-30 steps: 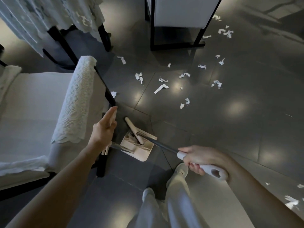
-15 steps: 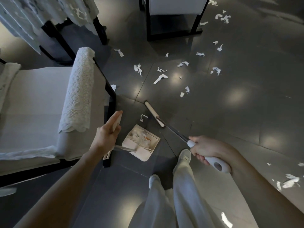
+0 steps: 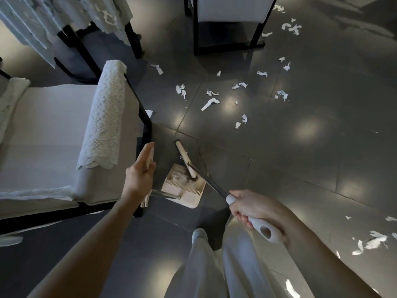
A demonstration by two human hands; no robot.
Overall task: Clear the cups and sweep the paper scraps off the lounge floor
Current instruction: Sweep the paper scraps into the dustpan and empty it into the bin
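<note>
Broom head [image 3: 183, 157] swept onto dustpan [image 3: 187, 191] | forward-left of right grip [image 3: 255, 208] on broom handle [image 3: 267, 231]

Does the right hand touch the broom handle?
Touching. The head view shows the right hand curled round the white grip of the broom handle.

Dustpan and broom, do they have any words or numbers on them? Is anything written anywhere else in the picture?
None: no word, number, label or sign can be read anywhere in this view.
dustpan: plain, no print seen.
broom: plain head and handle, no brand seen.
paper scraps: look blank white, but too small to be sure.
lace cover: only a pattern, no letters.
</note>
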